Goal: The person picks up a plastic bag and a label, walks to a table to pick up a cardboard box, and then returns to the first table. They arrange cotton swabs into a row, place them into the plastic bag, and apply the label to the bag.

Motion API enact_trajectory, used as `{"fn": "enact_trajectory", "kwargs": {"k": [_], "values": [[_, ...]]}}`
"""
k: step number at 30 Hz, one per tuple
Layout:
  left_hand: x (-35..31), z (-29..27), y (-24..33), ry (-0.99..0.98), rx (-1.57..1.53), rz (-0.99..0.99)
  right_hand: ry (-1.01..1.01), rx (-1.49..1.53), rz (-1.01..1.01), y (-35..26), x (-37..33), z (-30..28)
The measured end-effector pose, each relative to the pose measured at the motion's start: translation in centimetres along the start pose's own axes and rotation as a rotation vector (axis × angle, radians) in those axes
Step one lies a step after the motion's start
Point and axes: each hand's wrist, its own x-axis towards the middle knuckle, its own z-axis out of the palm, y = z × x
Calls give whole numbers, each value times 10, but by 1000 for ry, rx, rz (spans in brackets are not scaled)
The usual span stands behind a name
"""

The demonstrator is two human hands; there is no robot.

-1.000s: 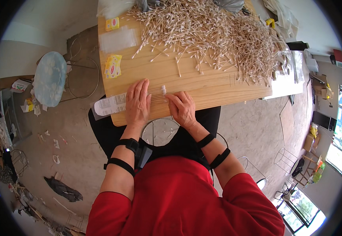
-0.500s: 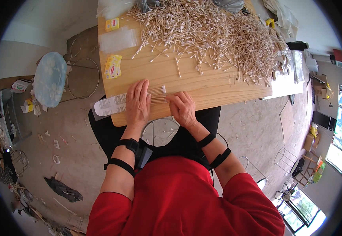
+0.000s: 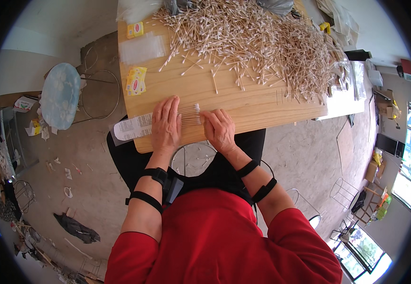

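My left hand (image 3: 166, 122) lies flat, fingers stretched out, across a row of cotton swabs (image 3: 189, 115) near the table's front edge. Their white tips stick out to its right, side by side. To its left a white printed card (image 3: 133, 127) shows, in what looks like a clear plastic bag (image 3: 115, 137) that reaches past the table edge. My right hand (image 3: 219, 128) is closed, its curled fingertips right at the outer ends of the swabs. Whether anything is pinched in it is hidden.
A large heap of loose cotton swabs (image 3: 257, 42) covers the far side of the wooden table (image 3: 177, 87). At its left are yellow printed cards (image 3: 136, 80), clear plastic bags (image 3: 141, 48) and a small yellow pack (image 3: 134, 30). A blue-topped stool (image 3: 61, 96) stands left.
My right fingertips have shifted slightly along the swab ends. The swabs beside them look more evenly spread. My left hand has stayed in place.
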Motion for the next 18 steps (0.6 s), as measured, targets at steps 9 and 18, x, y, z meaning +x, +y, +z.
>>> {"fn": "enact_trajectory", "kwargs": {"k": [9,18], "values": [[0,-2,1,3,-11,10,3,10,19,-2,1,0],[0,-1,1,3,-13,5,-58,-49,99,-1,1,1]]}}
